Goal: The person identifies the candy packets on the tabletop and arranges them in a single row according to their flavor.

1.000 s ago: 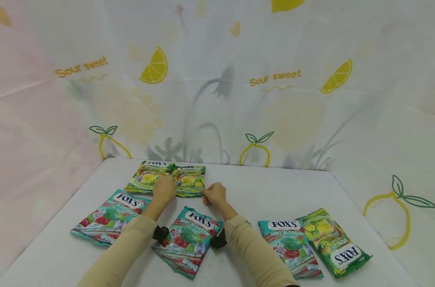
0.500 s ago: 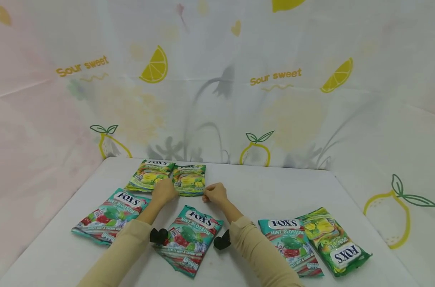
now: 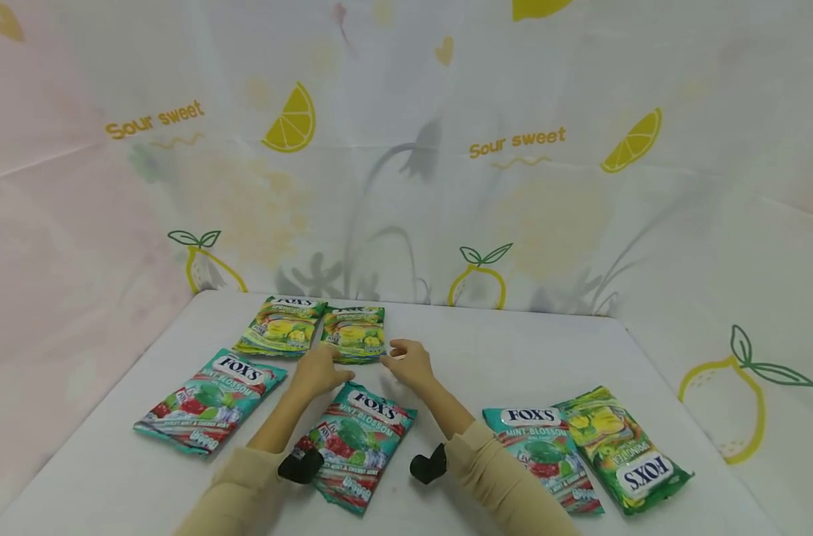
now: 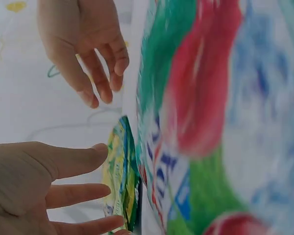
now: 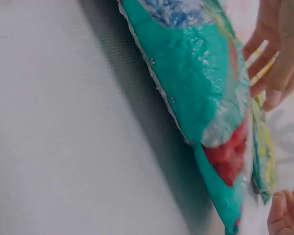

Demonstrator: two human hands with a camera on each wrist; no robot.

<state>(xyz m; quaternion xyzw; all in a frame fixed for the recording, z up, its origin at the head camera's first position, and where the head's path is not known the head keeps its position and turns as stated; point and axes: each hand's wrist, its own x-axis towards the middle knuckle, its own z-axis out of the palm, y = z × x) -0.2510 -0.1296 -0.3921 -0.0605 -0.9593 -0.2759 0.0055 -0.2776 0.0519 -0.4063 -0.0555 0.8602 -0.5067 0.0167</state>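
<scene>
Fingers (image 4: 78, 195) relaxed, gripping nothing, the left hand (image 3: 318, 370) and right hand (image 3: 409, 363) hung apart beside a rectangular yellow-green plastic candy packet (image 3: 354, 331), far left, while the left wrist's black attachment (image 3: 302, 467), above a near central teal-and-red plastic packet (image 3: 362, 443), risked snagging and dragging it askew.

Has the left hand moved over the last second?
Yes. In the head view, the left hand has drawn back and slightly right, nearer the unmoved middle teal candy bag.
</scene>
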